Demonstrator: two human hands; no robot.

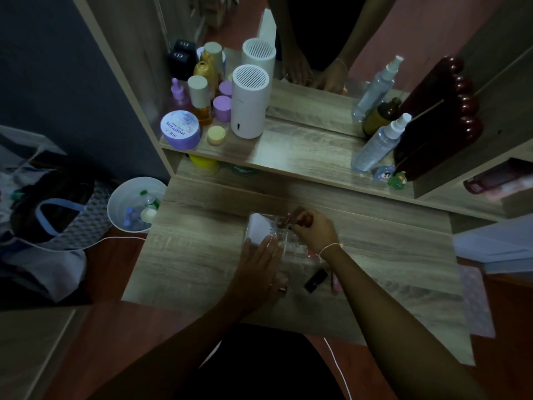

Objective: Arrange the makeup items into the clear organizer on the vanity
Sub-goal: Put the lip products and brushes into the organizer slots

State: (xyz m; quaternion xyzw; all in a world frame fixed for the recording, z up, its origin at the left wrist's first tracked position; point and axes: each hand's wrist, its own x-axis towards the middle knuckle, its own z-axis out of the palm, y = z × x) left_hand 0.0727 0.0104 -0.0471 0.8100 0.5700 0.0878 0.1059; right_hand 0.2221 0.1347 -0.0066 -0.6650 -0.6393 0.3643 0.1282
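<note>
Left hand (258, 265) lies flat, steadying the clear organizer (284, 241); right hand (313, 230) pinches a small item, which I should lower straight into a compartment.

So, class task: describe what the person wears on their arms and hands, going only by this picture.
Both forearms are bare, with no sleeves in view. The right hand has a thin pale string bracelet round the wrist and dark polish on a fingernail. The left hand wears a thin ring on one finger. No watch or gloves show.
</note>
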